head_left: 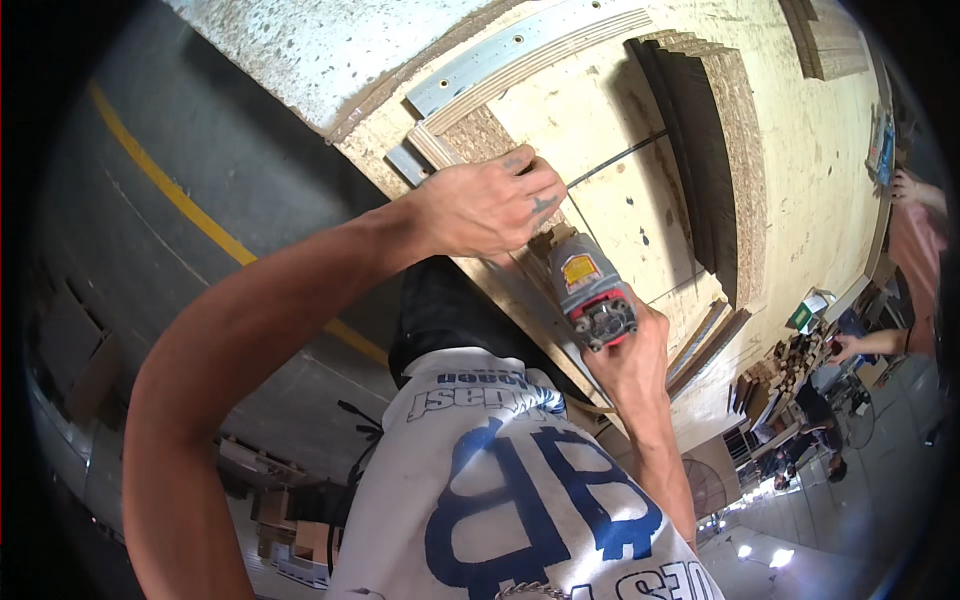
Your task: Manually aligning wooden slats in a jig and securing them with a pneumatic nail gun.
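My right hand [642, 365] grips a grey pneumatic nail gun [585, 270] with a red-edged dark end cap and a yellow label. The gun's nose points away from me, down at the wooden parts by the table's near edge. Just left of it is my left hand [495, 205], its fingers curled down by the end of a particleboard piece [478, 135]. What the fingers hold is hidden beneath the hand. Beyond the particleboard runs a metal strip [518, 42] with holes, set along a layered wooden edge on the plywood table [580, 105].
A stack of dark-faced boards [690, 165] lies on the table to the right. More boards [830, 40] are at the far right corner. A speckled white slab [330, 45] borders the far left. Another person's arm [880, 345] reaches in at right, near piled wood offcuts [785, 365].
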Available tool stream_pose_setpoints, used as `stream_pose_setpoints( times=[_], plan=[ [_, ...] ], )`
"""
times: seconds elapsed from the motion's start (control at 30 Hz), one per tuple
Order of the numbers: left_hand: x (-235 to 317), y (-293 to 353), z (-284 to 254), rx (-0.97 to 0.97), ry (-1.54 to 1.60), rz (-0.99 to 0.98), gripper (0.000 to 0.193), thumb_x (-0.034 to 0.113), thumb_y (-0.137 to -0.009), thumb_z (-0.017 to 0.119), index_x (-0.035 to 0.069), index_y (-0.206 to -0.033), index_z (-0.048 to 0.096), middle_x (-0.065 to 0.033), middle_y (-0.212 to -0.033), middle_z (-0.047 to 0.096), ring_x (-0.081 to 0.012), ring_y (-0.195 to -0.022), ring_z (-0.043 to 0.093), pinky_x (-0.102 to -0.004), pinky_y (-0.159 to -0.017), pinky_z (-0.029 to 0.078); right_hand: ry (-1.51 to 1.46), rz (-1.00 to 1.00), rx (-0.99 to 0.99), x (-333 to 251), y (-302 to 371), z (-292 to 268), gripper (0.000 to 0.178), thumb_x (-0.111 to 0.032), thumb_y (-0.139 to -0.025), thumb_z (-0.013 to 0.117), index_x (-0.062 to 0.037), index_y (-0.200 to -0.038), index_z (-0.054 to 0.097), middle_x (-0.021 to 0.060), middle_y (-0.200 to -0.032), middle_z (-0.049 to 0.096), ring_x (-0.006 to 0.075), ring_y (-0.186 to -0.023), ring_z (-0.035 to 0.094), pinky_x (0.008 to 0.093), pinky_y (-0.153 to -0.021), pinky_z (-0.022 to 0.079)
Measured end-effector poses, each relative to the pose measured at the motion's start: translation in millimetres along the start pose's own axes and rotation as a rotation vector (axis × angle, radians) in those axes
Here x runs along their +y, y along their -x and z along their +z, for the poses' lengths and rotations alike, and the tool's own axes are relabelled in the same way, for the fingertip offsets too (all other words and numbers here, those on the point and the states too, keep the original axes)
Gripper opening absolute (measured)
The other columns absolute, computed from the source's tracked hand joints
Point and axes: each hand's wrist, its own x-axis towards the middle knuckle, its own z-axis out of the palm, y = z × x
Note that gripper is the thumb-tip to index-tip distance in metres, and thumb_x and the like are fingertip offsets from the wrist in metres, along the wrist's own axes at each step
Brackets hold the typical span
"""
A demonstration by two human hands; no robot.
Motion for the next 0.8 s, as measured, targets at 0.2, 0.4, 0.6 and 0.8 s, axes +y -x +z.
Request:
stream_pose_setpoints(
  times=[0.2,0.4,0.6,0.8],
  plan=[
    [-2,0,-1,-0.012,0.007,0.047,0.075,0.051,-0.067,0.079,-0.007,-0.113,0.066,-0.0096,-0.111,0.059,-0.0265,-0.113,0.055,-0.0402,-0.105,0.043,-0.05,-0.135,0.007,0,6,-4,0.034,-0.002,-0.069,0.073,0.0032,-0.102,0.067,0.0253,-0.085,0.071,0.0423,-0.078,0.071,0.0445,-0.071,0.057],
    [1,2,1,0.033,-0.028,0.014,0.065,0.044,-0.067,0.079,-0.006,-0.108,0.068,-0.0091,-0.112,0.059,-0.0268,-0.112,0.055,-0.0388,-0.103,0.045,-0.015,-0.132,-0.071,-6,-1,0,0.029,-0.003,-0.07,0.073,0.0025,-0.097,0.066,0.0255,-0.08,0.07,0.0417,-0.077,0.071,0.0451,-0.07,0.056],
    [0,3,-1,0.027,-0.018,0.02,0.067,0.044,-0.066,0.08,-0.006,-0.11,0.067,-0.0099,-0.113,0.059,-0.0263,-0.112,0.056,-0.0389,-0.104,0.045,0.027,-0.132,-0.09,-10,-3,-4,0.028,-0.002,-0.07,0.071,0.0041,-0.097,0.064,0.0266,-0.079,0.068,0.0422,-0.076,0.071,0.045,-0.069,0.056],
    [-3,-3,-2,0.015,-0.03,0.027,0.084,0.058,-0.068,0.078,-0.006,-0.12,0.062,-0.011,-0.114,0.059,-0.0273,-0.111,0.056,-0.0399,-0.105,0.044,-0.011,-0.172,0.079,15,16,1,0.037,0.001,-0.071,0.07,0.0017,-0.107,0.068,0.0231,-0.081,0.071,0.0386,-0.076,0.072,0.0398,-0.07,0.056]
  ],
)
